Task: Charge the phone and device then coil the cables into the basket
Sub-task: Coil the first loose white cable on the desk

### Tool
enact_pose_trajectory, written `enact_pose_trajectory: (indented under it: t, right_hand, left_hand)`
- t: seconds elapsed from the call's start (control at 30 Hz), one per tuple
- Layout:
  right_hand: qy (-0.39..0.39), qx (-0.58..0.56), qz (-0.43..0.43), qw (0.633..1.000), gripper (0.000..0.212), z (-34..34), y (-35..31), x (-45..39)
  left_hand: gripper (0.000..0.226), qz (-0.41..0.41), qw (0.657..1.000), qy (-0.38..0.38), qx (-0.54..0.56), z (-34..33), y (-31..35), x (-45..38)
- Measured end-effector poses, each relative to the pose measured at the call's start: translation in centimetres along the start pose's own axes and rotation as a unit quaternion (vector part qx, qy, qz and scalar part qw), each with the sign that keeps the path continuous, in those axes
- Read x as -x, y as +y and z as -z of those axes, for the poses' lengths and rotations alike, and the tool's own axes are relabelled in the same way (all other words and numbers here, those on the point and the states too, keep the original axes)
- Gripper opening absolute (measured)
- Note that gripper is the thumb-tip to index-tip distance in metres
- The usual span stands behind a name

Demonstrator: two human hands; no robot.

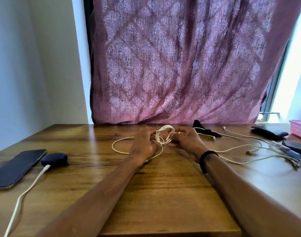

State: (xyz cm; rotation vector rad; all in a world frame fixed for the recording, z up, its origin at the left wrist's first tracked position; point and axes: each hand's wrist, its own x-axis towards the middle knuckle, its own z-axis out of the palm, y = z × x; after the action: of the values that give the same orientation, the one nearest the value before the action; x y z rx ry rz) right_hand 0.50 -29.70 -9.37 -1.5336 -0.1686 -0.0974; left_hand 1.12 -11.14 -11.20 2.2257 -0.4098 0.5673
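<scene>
white cable [165,134] | coiled between both hands' fingers [176,136] | above table [163,185]

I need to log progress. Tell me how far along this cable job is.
Done: a white cable is plugged into the dark blue device beside the phone. In hand: both hands, left and right, are winding a white cable coil. Left: loose cables lie on the table's right side; no basket is in view.
</scene>
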Motion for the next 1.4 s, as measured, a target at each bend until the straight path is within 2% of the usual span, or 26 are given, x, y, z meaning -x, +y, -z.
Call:
enact_pose_trajectory:
  t: [0.1,0.2,0.33,0.47,0.57,0.67,0.8,0.97,1.07,1.2,1.3,1.4]
  right_hand:
    - [0.012,-0.040,-0.014,0.999,0.019,0.5,-0.4,0.1]
    - [0.014,-0.058,-0.036,0.998,0.018,0.9,-0.4,0.0]
    - [0.025,-0.065,-0.052,0.996,0.014,1.0,-0.2,0.0]
    - [-0.003,0.026,-0.044,0.999,0.015,1.1,0.3,0.0]
    - [-0.024,0.054,-0.047,0.997,0.015,1.0,0.5,-0.2]
    - [-0.031,0.048,-0.058,0.997,0.019,1.6,0.4,-0.3]
    - [-0.024,0.041,-0.080,0.996,0.015,2.5,-0.3,0.0]
    - [0.023,0.018,-0.072,0.997,0.017,3.4,-0.3,1.6]
    - [0.049,0.008,-0.051,0.997,0.022,3.9,-0.3,3.3]
    - [0.077,-0.033,-0.048,0.995,0.014,6.7,-1.0,6.6]
    - [0.085,-0.019,-0.048,0.995,0.010,10.2,-2.3,8.3]
    - [0.105,-0.009,-0.036,0.994,0.016,15.4,-4.9,9.6]
  left_hand:
    - [0.037,-0.008,0.999,-0.041,0.025,1.0,1.3,0.7]
    - [0.028,-0.017,0.998,-0.053,0.023,1.0,0.9,0.7]
    - [0.021,-0.007,1.000,-0.010,0.024,0.7,0.6,0.9]
    - [0.019,0.005,0.998,0.017,0.057,0.6,1.5,1.7]
    - [0.029,0.005,0.995,0.058,0.081,0.4,2.3,1.5]
    - [0.038,-0.038,0.993,0.104,0.035,0.3,1.2,1.0]
    - [0.045,-0.099,0.990,0.099,-0.032,0.1,0.5,1.1]
    - [0.046,-0.142,0.981,0.090,-0.099,-0.2,0.9,0.8]
    - [0.039,-0.191,0.974,0.070,-0.104,-0.8,2.2,1.2]
    - [0.025,-0.230,0.967,0.055,-0.095,-1.2,3.9,1.9]
    - [0.031,-0.249,0.965,0.057,-0.063,-0.8,7.1,3.8]
    - [0.051,-0.337,0.936,0.089,-0.058,-1.9,12.0,5.1]
